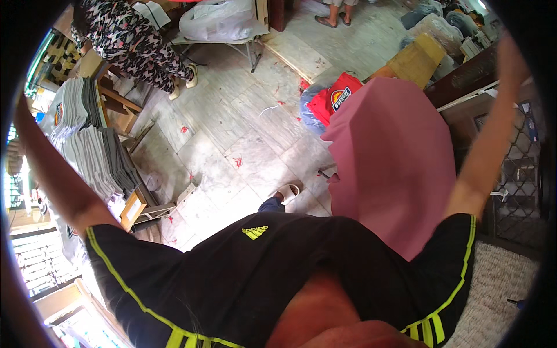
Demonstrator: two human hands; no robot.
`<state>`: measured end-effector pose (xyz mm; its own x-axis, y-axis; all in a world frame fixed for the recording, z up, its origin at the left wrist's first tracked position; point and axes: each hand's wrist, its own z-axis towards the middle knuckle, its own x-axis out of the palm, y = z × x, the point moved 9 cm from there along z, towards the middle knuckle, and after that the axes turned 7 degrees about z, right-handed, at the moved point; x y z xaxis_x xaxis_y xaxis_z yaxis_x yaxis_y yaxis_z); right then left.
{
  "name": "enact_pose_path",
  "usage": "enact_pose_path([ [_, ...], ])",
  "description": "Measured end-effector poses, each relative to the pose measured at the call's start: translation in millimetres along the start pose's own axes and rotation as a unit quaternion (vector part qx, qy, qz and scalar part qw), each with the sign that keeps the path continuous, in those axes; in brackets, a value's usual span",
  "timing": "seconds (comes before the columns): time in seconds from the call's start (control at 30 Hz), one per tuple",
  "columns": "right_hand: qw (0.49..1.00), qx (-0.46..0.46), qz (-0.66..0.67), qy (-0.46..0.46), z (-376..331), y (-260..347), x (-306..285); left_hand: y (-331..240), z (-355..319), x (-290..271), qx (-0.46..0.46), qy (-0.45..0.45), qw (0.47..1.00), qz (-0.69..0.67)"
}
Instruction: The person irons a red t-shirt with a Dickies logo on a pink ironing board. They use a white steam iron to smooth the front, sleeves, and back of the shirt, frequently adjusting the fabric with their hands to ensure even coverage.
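Observation:
Both my arms are raised along the two sides of the head view. My left forearm (55,165) runs up to the left rim, past the stacks of folded grey garments (96,159); its hand is cut off there. Up the right side goes my right forearm (487,139), blurred toward the wrist, and that hand is also lost at the dark rim. What either hand holds or touches is hidden. Between my body and the right arm spreads a large dusty-pink sheet of material (394,162) with a ragged left edge. Beyond it lies a red printed cloth (333,98) on a blue plastic bag (313,119).
A person in patterned clothes (133,46) stands at the far left beside a table with a white plastic bundle (214,20). Another person's sandalled feet (333,20) show at the back. Red scraps (238,162) dot the tiled floor. A metal grille (516,174) borders the right.

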<state>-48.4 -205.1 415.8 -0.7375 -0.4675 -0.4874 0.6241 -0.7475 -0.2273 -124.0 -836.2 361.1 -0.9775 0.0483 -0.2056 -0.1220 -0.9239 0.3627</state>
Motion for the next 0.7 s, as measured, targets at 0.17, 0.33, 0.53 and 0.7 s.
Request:
enact_pose_path([
  [0.17, 0.793, 0.242, 0.165, 0.535, -288, 140, 181, -85, -291, 64, 0.068, 0.347, 0.931, 0.087],
  [0.33, 0.744, 0.339, 0.255, 0.516, -281, 106, 161, -122, -307, 45, -0.089, 0.632, 0.750, -0.177],
  [0.53, 0.726, 0.405, 0.258, 0.492, -201, 44, 111, -76, -153, 25, -0.113, 0.604, 0.751, -0.243],
  [0.7, 0.785, 0.406, 0.164, 0.438, -150, -43, 57, 40, -122, 95, -0.275, 0.346, 0.711, -0.547],
])
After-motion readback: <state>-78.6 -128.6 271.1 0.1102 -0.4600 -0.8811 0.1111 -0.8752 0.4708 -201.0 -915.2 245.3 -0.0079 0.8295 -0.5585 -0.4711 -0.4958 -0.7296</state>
